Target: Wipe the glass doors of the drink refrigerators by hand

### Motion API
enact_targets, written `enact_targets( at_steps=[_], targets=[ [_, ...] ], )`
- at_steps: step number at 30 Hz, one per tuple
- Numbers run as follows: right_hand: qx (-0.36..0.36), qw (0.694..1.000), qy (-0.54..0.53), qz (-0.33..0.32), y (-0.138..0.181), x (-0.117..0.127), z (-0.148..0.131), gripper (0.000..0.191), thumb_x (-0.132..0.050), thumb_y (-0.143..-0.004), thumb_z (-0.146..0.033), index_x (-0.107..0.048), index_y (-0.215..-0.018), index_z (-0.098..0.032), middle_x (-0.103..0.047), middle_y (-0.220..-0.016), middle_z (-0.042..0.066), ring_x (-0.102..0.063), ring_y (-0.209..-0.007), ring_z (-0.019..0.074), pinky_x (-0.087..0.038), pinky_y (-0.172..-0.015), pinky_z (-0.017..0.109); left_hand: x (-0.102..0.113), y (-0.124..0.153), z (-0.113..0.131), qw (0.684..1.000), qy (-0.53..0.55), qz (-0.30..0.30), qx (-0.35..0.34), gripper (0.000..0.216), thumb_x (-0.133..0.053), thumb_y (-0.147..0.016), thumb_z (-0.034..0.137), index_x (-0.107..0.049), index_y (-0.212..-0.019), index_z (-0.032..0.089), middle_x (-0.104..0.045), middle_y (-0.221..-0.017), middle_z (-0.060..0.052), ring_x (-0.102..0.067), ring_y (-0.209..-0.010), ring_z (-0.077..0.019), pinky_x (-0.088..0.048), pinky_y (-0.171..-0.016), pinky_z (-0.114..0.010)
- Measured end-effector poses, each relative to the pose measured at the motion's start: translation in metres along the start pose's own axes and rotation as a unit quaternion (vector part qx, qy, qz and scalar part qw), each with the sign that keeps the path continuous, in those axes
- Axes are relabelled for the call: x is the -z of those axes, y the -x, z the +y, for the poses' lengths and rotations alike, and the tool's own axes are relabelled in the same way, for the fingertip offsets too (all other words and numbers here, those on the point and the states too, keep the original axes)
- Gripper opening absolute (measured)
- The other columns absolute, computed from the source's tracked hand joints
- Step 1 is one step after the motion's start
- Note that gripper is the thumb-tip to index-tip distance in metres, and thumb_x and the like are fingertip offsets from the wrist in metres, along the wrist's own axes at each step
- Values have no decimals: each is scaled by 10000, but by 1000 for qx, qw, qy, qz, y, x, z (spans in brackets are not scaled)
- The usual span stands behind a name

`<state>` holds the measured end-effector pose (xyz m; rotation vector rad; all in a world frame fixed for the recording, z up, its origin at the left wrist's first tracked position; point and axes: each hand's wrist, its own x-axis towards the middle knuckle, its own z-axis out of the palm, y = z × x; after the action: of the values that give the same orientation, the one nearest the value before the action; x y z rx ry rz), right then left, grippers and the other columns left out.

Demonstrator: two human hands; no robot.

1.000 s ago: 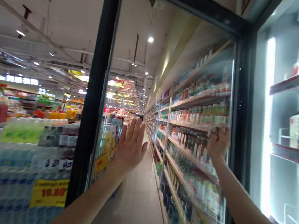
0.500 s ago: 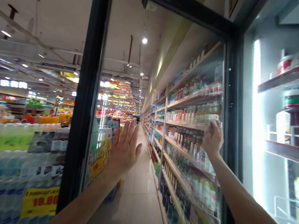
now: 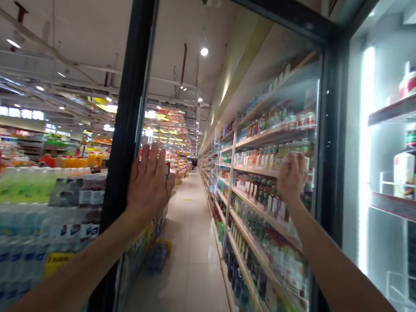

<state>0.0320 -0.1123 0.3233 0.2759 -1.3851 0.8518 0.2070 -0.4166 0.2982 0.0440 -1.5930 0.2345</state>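
An open glass fridge door (image 3: pixel 215 69) with a black frame (image 3: pixel 130 96) stands in front of me. My left hand (image 3: pixel 149 184) lies flat on the glass, fingers stretched upward, right beside the frame's left upright. My right hand (image 3: pixel 290 177) presses on the glass near the door's right upright (image 3: pixel 327 152), fingers curled round a pale wad that looks like a cloth, blurred by motion. Both forearms reach up from the bottom of the view.
The lit fridge interior (image 3: pixel 384 142) at right holds shelves (image 3: pixel 409 103) with jars and cartons (image 3: pixel 404 168). Through the glass runs a tiled aisle (image 3: pixel 190 271) lined with drink shelves (image 3: pixel 258 199). Stacked packs of water bottles (image 3: pixel 22 237) stand at left.
My left hand has slid left across the glass to the frame's upright. My right hand has moved a little left and up on the glass, still closed.
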Motion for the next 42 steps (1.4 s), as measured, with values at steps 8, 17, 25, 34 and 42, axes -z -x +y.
enact_targets(
  at_steps=[8, 17, 25, 34, 42],
  targets=[
    [268, 958, -28, -98, 32, -29, -104, 432, -389, -878, -295, -436, -1308, -290, -324, -1454, 20, -183, -1381, 241, -227, -1096, 482, -5, 3, -1, 1000, -5, 5, -15, 598, -295, -905, 370, -201, -1415, 73, -223, -1475, -197, -89, -1397, -267, -167, -1105, -497],
    [8, 1000, 2, -14, -31, -23, -57, 478, -317, -884, -290, -431, -1325, -146, -314, -1440, 172, -263, -1334, 324, -209, -1044, 587, -8, 3, -3, 1000, 5, 9, -14, 602, -300, -908, 396, -211, -1413, 82, -230, -1473, -194, -98, -1396, -266, -179, -1103, -485],
    [420, 893, -55, -151, 53, -30, -133, 435, -417, -865, -284, -441, -1297, -330, -382, -1424, 6, -221, -1371, 217, -198, -1103, 495, -8, 3, -5, 999, 1, 23, -23, 601, -332, -905, 394, -204, -1421, 115, -248, -1472, -176, -126, -1393, -260, -197, -1099, -473],
    [80, 995, -20, -56, -24, -33, -111, 442, -357, -890, -271, -433, -1322, -213, -314, -1458, 99, -234, -1352, 286, -229, -1056, 558, -8, 4, -4, 1000, 10, 15, -16, 598, -317, -906, 399, -215, -1418, 107, -231, -1477, -174, -111, -1394, -262, -179, -1106, -484],
    [310, 942, -43, -124, 32, -28, -123, 386, -405, -887, -318, -482, -1265, -320, -410, -1407, 18, -272, -1346, 223, -223, -1088, 495, -10, 4, -8, 999, 6, 20, -24, 580, -343, -903, 381, -251, -1406, 109, -258, -1467, -176, -133, -1391, -264, -198, -1100, -480]
  ],
)
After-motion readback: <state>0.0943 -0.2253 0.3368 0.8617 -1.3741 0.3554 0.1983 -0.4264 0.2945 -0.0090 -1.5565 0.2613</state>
